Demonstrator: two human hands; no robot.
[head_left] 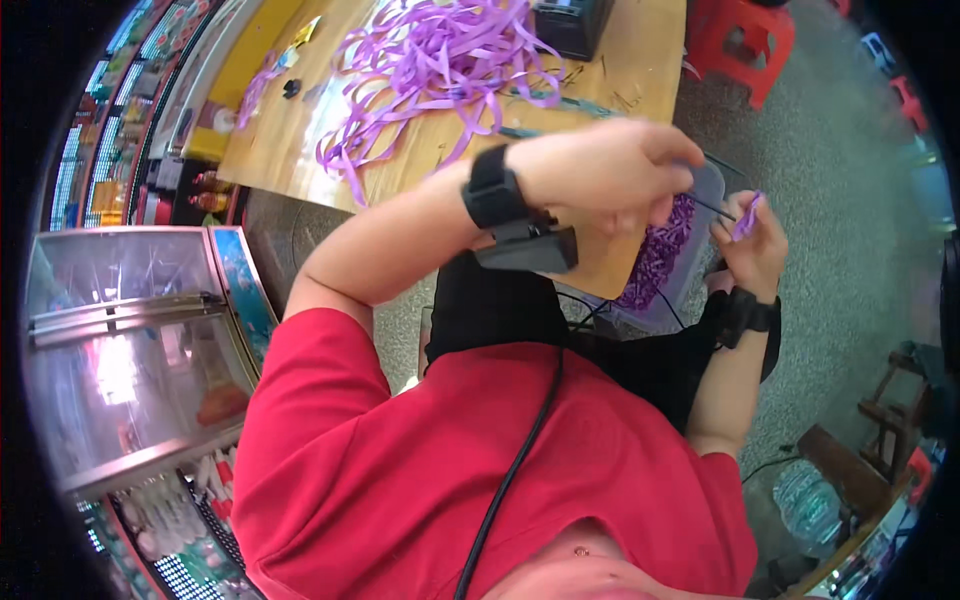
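My right hand (pixel 757 245) pinches a folded piece of purple ribbon (pixel 748 216) beside a clear plastic bin. A thin dark rod (pixel 712 206) runs from the ribbon to my left hand (pixel 625 175), whose curled fingers close on its other end; motion blurs those fingers somewhat. The left hand is above the table's near right corner. Below both hands, the clear bin (pixel 712 190) holds many small purple ribbon pieces (pixel 657 255). A large loose heap of purple ribbon (pixel 450 55) lies on the wooden table (pixel 285 150).
A black box-shaped device (pixel 572 28) stands at the table's far edge, with thin dark sticks (pixel 622 98) and green strips (pixel 570 103) near it. A red stool (pixel 745 45) is at far right. A glass-topped cabinet (pixel 130 340) stands at left. A black cable (pixel 510 480) crosses my shirt.
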